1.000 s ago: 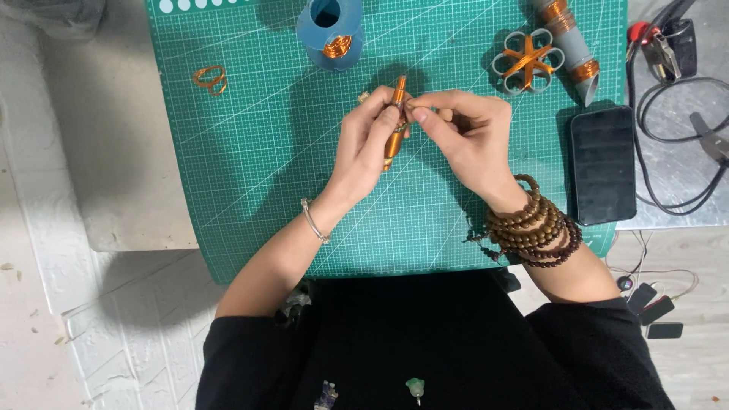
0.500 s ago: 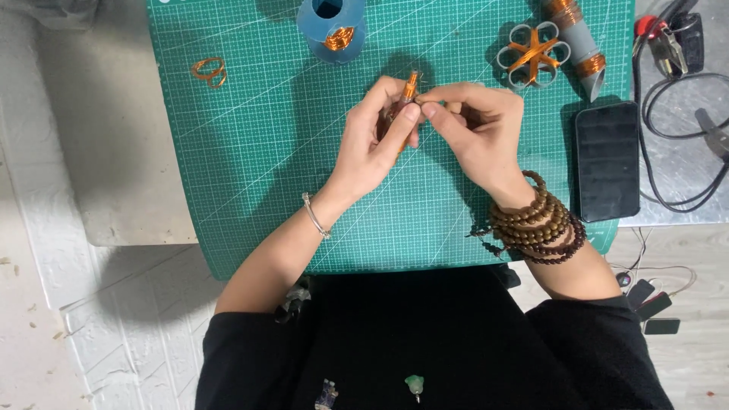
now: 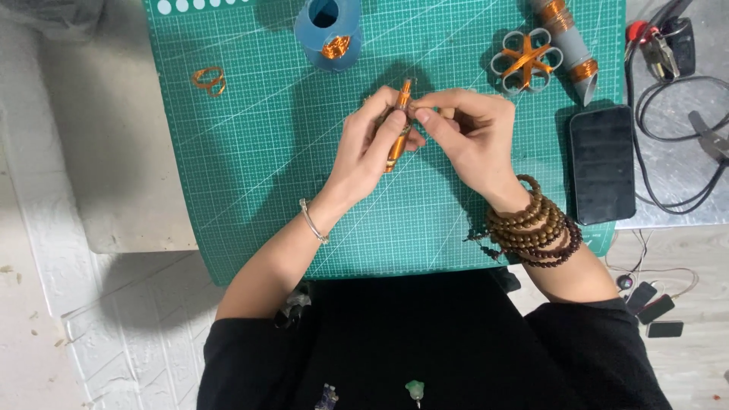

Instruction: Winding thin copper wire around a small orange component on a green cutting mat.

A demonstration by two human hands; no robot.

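Observation:
My left hand [image 3: 373,149] grips a slim rod wrapped in orange wire [image 3: 400,121], held almost upright over the green cutting mat [image 3: 258,144]. My right hand [image 3: 469,135] meets it from the right, with fingertips pinching at the rod's upper part. A thin bracelet circles my left wrist, and several strands of brown beads [image 3: 535,228] wrap my right wrist.
On the mat lie a blue spool with orange wire [image 3: 328,32], a small orange wire loop [image 3: 209,79], a grey flower-shaped form with orange wire [image 3: 525,59] and a grey tube banded in orange [image 3: 568,45]. A black phone [image 3: 601,163], pliers [image 3: 659,45] and cables [image 3: 683,144] sit at right.
Both hands have shifted slightly with the rod. The rod's tilt has changed a little while the right fingers work at its upper part.

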